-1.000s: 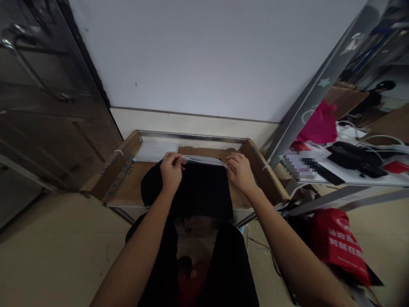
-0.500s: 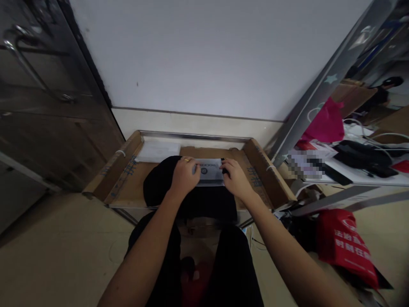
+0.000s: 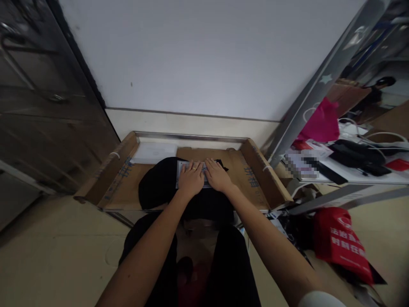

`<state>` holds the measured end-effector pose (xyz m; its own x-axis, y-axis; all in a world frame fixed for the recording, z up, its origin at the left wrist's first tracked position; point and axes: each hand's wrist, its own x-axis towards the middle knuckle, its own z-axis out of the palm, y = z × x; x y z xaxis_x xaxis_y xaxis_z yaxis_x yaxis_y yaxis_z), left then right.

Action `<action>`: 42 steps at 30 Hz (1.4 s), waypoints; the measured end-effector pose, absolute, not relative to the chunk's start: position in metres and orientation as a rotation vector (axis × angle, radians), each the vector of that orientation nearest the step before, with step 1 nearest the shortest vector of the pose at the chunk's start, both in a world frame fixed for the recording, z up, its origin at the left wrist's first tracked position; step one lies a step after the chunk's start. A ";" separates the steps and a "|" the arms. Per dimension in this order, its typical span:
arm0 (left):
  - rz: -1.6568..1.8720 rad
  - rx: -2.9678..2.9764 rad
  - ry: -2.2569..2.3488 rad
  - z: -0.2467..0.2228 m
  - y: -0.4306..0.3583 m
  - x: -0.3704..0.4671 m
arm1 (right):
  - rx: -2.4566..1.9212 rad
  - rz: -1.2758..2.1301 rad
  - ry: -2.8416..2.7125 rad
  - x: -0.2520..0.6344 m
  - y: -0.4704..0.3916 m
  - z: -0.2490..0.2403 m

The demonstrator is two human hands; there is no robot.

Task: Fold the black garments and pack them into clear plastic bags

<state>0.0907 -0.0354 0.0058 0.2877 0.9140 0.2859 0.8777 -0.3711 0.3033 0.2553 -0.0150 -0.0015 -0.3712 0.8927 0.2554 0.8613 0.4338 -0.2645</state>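
A soft black cloth item [image 3: 159,183] with a rounded left side lies on the flattened cardboard, reaching its front edge. On top of it rests a small clear plastic packet [image 3: 179,175] with dark print. My left hand [image 3: 191,178], a ring on one finger, lies flat over the packet with fingers outstretched. Close beside it, my right hand [image 3: 218,175] presses flat on the packet too, fingers straight and pointing away from me. Both hands cover most of the packet and its print.
The cardboard tray [image 3: 265,179] has raised side walls. White flat packs [image 3: 155,152] lie at its back left. A white wall [image 3: 204,59] rises behind, a metal door [image 3: 35,98] stands left. To the right are a cluttered table [image 3: 361,181], a red bag [image 3: 343,245] and a distant person [image 3: 380,91].
My hands have gone from gripping the packet's two ends to lying flat on it side by side. The packet sits further left on the black cloth. The view has shifted slightly.
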 end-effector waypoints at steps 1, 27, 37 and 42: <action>0.599 2.441 1.727 0.007 -0.035 0.090 | -1.536 0.085 -2.363 0.254 -0.016 0.000; 1.128 1.726 2.087 0.027 -0.040 0.051 | -1.570 0.252 -1.909 0.268 -0.020 -0.008; 1.236 1.210 1.714 0.023 -0.026 0.028 | -1.411 0.382 -1.606 0.277 -0.011 -0.021; 1.676 1.008 1.205 0.039 -0.033 0.041 | -1.251 0.653 -1.327 0.283 -0.006 -0.022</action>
